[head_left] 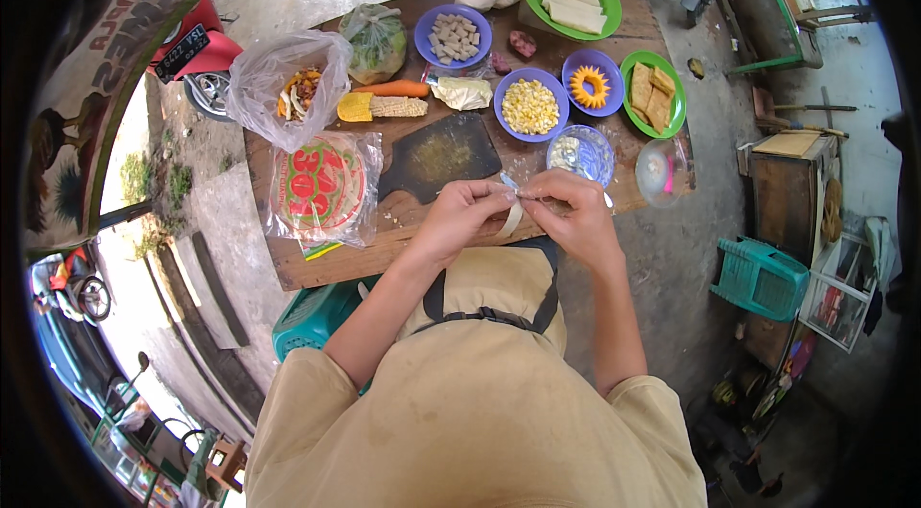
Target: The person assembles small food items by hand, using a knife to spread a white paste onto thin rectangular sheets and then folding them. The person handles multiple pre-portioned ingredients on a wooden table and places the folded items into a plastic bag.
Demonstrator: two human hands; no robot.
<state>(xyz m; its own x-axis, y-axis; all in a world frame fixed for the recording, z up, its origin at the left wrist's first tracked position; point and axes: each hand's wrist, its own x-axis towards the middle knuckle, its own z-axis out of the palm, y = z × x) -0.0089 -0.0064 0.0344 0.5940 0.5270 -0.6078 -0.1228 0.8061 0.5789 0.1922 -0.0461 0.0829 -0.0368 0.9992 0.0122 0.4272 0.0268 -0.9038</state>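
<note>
Just over the table's front edge, my left hand (464, 212) and my right hand (574, 212) meet fingertip to fingertip. Both are closed in a pinch on a narrow pale strip (513, 220), which hangs down between them. A small bluish-white bit shows above the fingertips; its kind is too small to tell. Left of my hands lies a dark cutting board (439, 157) with pale crumbs. Beyond my right hand stand a patterned blue-and-white bowl (581, 155) with pale pieces inside and a purple bowl of corn kernels (530, 108).
The wooden table (403, 237) also holds a carrot (391, 89), a corn cob (395, 107), a packaged stack of round wrappers (324, 184), a plastic bag of scraps (288, 91), a bowl of greyish pieces (454, 36) and green plates (654, 95). A clear cup (656, 172) stands at the right edge.
</note>
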